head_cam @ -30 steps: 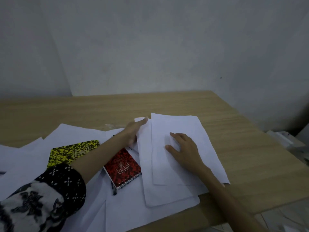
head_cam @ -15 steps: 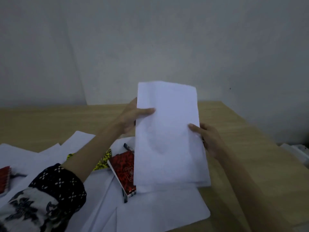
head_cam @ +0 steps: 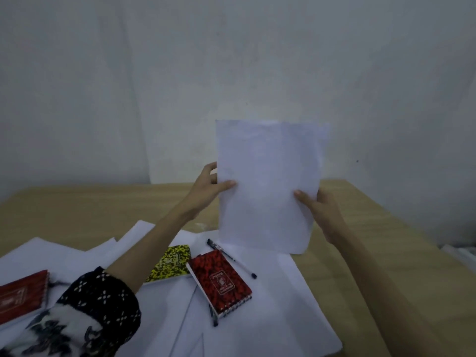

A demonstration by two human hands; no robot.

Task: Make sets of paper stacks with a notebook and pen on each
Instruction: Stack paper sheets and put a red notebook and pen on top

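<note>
**Both hands hold a paper stack upright over the table**

Both forearms reach forward over the wooden table (head_cam: 373, 228). The left hand (head_cam: 206, 186) grips the left edge of the paper stack (head_cam: 268, 186), thumb across the front and fingers behind. The right hand (head_cam: 322, 210) pinches the right edge the same way. The stack stands upright, its lower edge at the loose sheets (head_cam: 270, 305) on the table. On those sheets lie a red notebook (head_cam: 219, 280), a yellow notebook (head_cam: 171, 264) and a pen (head_cam: 231, 257).
</note>
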